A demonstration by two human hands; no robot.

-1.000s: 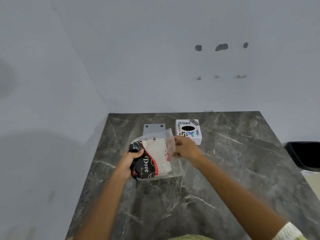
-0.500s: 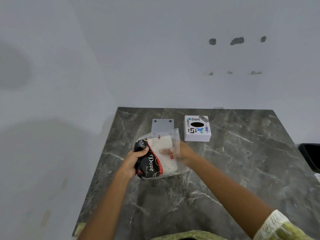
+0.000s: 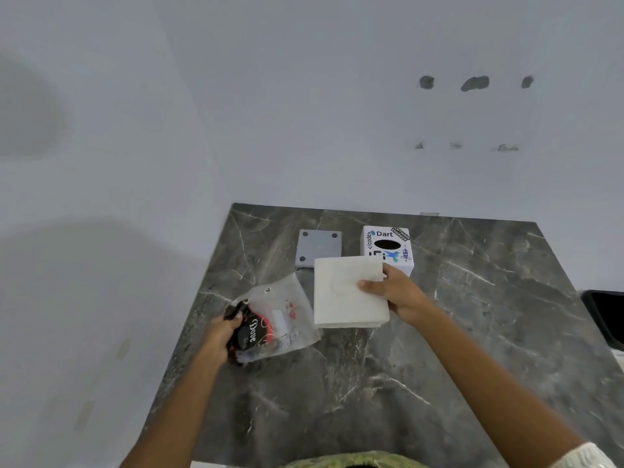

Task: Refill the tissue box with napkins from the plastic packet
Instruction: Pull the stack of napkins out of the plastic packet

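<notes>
Dark marble counter (image 3: 422,383) against pale wall (image 3: 304,113); wall bears holes (image 3: 474,83). Black bin (image 3: 606,315) at right edge.

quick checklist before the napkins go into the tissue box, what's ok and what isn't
1. Napkin stack fully out of the plastic packet: ok.
2. Right hand grips the stack firmly: ok.
3. Left hand holds the packet clear of the path: ok.
4. Tissue box open for loading: not ok, only the oval slot on top shows.
5. Grey base plate off the box: cannot tell.
</notes>
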